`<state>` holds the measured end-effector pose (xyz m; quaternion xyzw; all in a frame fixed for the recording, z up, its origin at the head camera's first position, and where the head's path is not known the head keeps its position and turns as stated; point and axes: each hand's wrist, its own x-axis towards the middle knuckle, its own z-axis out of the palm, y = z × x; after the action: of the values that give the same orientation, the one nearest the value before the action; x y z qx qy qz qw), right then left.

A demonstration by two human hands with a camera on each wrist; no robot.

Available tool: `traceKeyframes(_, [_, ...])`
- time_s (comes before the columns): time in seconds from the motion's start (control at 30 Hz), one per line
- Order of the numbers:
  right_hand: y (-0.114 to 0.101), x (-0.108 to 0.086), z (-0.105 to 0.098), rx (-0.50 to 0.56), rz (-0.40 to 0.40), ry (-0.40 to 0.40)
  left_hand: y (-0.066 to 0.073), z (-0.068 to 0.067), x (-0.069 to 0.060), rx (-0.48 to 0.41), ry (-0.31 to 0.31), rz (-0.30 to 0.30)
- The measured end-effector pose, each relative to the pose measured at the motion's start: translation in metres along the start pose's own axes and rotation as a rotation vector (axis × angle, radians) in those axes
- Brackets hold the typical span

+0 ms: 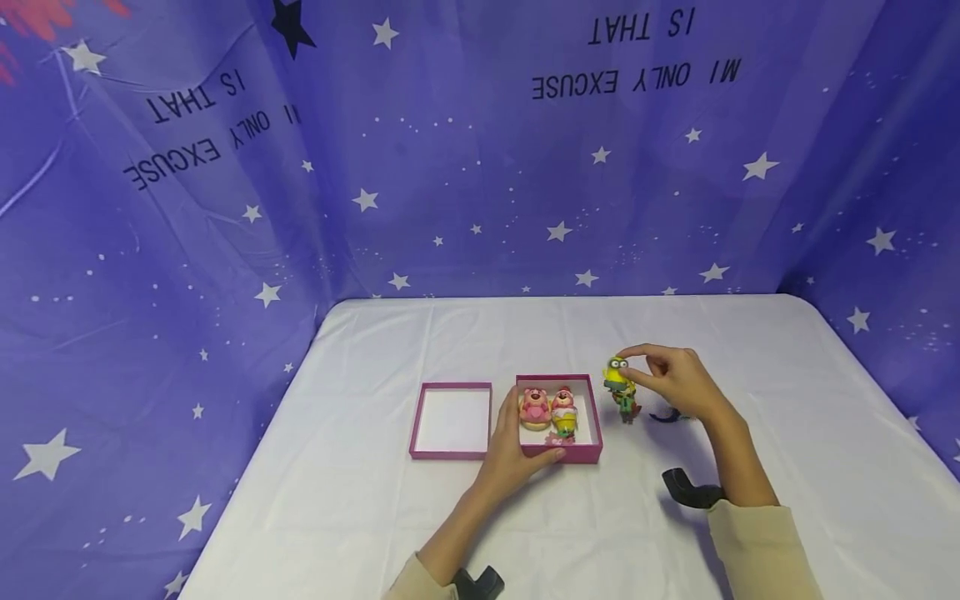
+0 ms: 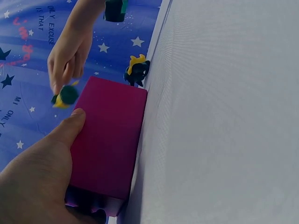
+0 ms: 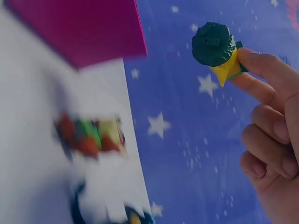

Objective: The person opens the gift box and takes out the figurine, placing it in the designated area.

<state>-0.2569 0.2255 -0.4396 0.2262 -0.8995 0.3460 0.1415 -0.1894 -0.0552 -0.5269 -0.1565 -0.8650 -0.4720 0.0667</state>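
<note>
My right hand (image 1: 678, 382) pinches a small yellow minion figure (image 1: 617, 375) with goggles between thumb and forefinger, raised off the table. Its dark green round base (image 3: 213, 44) faces the right wrist camera. My left hand (image 1: 506, 454) grips the left side of an open pink box (image 1: 581, 452), thumb along its front wall and fingers behind. Inside lie a pink bear figure (image 1: 535, 408) and a second bear figure (image 1: 564, 408) with a red hat and yellow-green lower part. A colourful figure (image 3: 93, 135), blurred in the right wrist view, stands on the table beside the box.
A shallow pink-rimmed lid (image 1: 452, 456) lies left of the box, its white inside up. A dark blue figure (image 1: 665, 415) with some yellow is partly hidden under my right hand. White cloth covers the table (image 1: 360, 500); a purple starry curtain (image 1: 480, 167) hangs behind.
</note>
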Motion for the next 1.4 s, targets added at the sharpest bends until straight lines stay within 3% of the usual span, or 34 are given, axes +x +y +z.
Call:
traceKeyframes(0.33, [0.054,-0.021,-0.048,-0.081,0.117,-0.026,0.0,-0.002,0.0,0.005,0.006,0.0])
traceKeyframes(0.53, [0.079,-0.039,-0.066,-0.121,0.247,-0.082,-0.001,-0.002,0.0,0.005,0.006,0.0])
traceKeyframes(0.67, [0.094,-0.047,-0.075,-0.149,0.291,-0.121,0.0,-0.003,0.0,0.0,0.007,-0.001])
traceKeyframes(1.13, [0.127,-0.062,-0.079,-0.133,0.429,-0.287,0.001,-0.001,0.001,0.003,-0.001,-0.003])
traceKeyframes(1.4, [0.138,-0.068,-0.073,-0.138,0.433,-0.284,0.0,0.001,0.0,0.0,-0.002,0.005])
